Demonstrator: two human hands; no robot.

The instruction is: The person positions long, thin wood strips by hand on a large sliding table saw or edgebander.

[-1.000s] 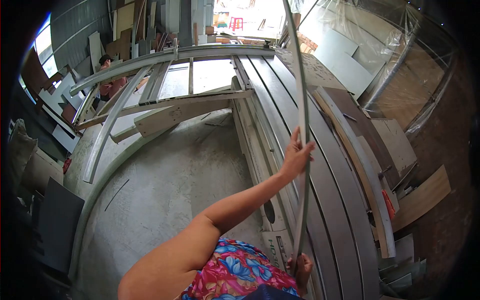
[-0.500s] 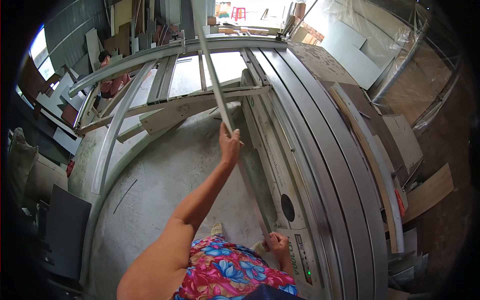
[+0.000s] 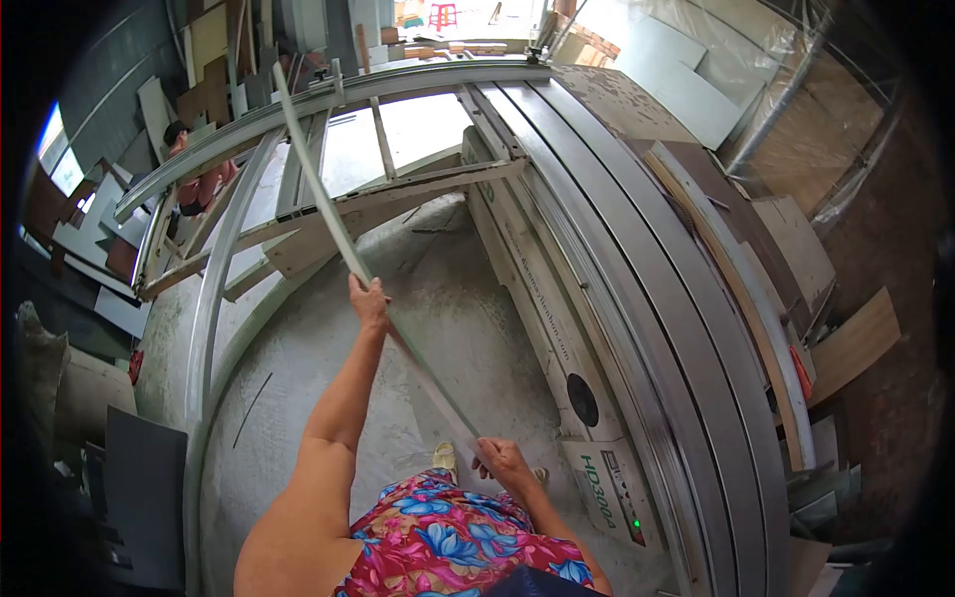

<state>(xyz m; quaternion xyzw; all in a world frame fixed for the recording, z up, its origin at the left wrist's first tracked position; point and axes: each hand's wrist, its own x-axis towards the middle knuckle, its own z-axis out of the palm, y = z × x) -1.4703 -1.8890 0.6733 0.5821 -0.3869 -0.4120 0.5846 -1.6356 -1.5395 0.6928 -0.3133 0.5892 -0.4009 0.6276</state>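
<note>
A long, narrow pale strip (image 3: 323, 204) runs slantwise across the view, from near the far rail down to my body. My left hand (image 3: 369, 302), arm stretched forward, is wrapped round it about midway along. Close to my waist, my right hand (image 3: 503, 464) has its fingers closed on the strip's near end. The strip passes over the concrete floor (image 3: 298, 398) and overlaps the saw's outrigger frame (image 3: 398, 189) in this view. To my right is the sliding table saw (image 3: 647, 298), with a lit green light on its side panel.
A long fence rail (image 3: 239, 124) crosses the far side, and a curved hose (image 3: 239, 363) lies on the floor at left. Another person (image 3: 204, 184) is low down beyond the frame. Boards (image 3: 676, 80) lean at the far right, and a dark panel (image 3: 147, 497) stands near left.
Both hands have moved left with the strip, whose far end has swung left away from the saw table. My view has shifted slightly.
</note>
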